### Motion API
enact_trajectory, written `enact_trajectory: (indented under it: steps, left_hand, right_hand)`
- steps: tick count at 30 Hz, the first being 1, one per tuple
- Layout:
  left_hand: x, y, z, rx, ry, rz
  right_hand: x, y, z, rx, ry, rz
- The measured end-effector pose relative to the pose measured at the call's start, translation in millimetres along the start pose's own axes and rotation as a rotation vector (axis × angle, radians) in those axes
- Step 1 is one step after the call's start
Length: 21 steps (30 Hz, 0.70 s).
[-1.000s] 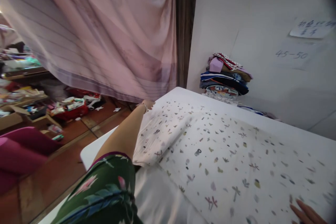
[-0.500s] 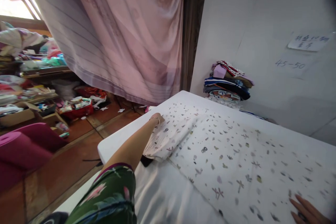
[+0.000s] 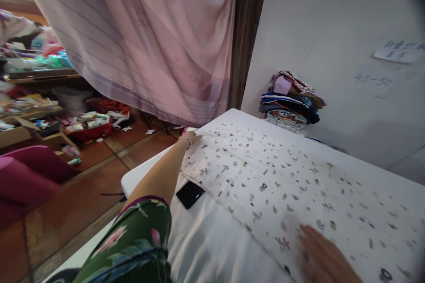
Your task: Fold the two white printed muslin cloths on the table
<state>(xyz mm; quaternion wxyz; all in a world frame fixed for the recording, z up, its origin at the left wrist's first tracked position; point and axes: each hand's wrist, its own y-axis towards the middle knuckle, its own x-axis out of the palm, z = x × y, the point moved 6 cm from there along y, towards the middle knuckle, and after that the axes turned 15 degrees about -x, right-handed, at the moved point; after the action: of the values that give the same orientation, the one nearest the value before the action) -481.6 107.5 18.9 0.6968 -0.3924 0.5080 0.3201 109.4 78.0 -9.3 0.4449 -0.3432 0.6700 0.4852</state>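
Observation:
A white printed cloth (image 3: 282, 181) with small dark motifs lies spread flat across a white table (image 3: 212, 247). My left hand (image 3: 190, 137) reaches far out to the cloth's far left corner, and its fingers are too small to make out. My right hand (image 3: 323, 256) lies on the cloth near its front edge, smeared by motion, fingers seeming flat. A black phone (image 3: 190, 193) rests on the table just beside the cloth's near left edge, below my left forearm.
A stack of folded clothes (image 3: 292, 99) stands at the table's far end against the white wall. A pink curtain (image 3: 149, 44) hangs behind the table. To the left, the tiled floor holds cluttered shelves and a magenta seat (image 3: 29, 177).
The folded-over left end of the cloth has been laid out flat, uncovering the black phone. My right hand has slid leftwards along the cloth's front edge.

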Motion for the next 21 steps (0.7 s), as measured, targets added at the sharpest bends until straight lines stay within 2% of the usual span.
enact_trajectory:
  steps: [3, 5, 10, 14, 16, 19, 21]
  left_hand:
    - [-7.3, -4, -21, 0.005, 0.02, -0.018]
    - [-11.3, -9, -38, -0.012, 0.043, -0.03]
    - [-8.1, -31, -70, -0.082, 0.076, -0.025]
    - [-5.3, -47, -75, -0.099, 0.047, 0.02]
    - [-9.5, -50, -75, -0.09, 0.011, 0.054]
    - [-19.6, -47, -81, -0.088, -0.054, 0.104]
    - [-22.9, -44, -89, -0.094, -0.089, 0.116]
  right_hand:
    - [15, 45, -57, -0.218, 0.029, -0.049]
    - [22, 60, -74, -0.252, 0.02, -0.044]
    - [37, 75, -74, -0.186, 0.001, -0.063]
    - [38, 84, -67, -0.146, 0.046, -0.068]
    - [32, 88, -69, -0.126, 0.169, -0.085]
    - [25, 92, -85, -0.137, 0.417, -0.194]
    - [22, 93, -98, -0.173, 0.446, -0.222]
